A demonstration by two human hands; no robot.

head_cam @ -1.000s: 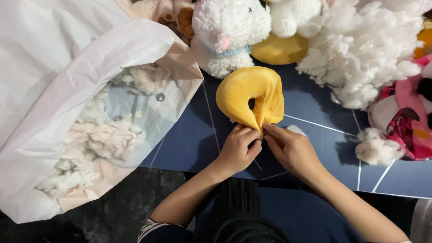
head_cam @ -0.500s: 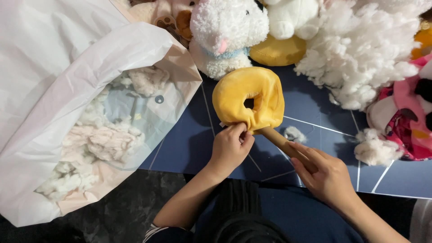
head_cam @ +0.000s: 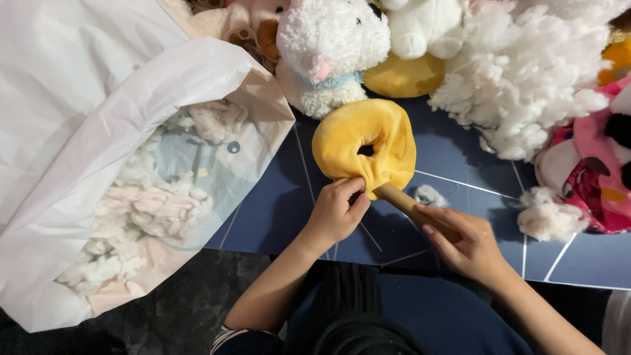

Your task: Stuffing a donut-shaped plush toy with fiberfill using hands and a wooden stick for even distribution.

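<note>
Yellow ring-shaped plush [head_cam: 365, 146] lies on the blue table [head_cam: 276, 210], its open seam toward the person. A wooden stick [head_cam: 411, 207] runs diagonally from that seam down-right. Left hand [head_cam: 335, 213] pinches the seam; right hand [head_cam: 463, 240] grips the stick's outer end.

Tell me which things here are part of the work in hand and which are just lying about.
In use:
left hand
right hand
yellow ring-shaped plush
wooden stick

Lying about:
white plush animal
loose white stuffing
white bag of stuffing
pink plush

Bare forearms; seemingly striped cuff; dark clothing.
</note>
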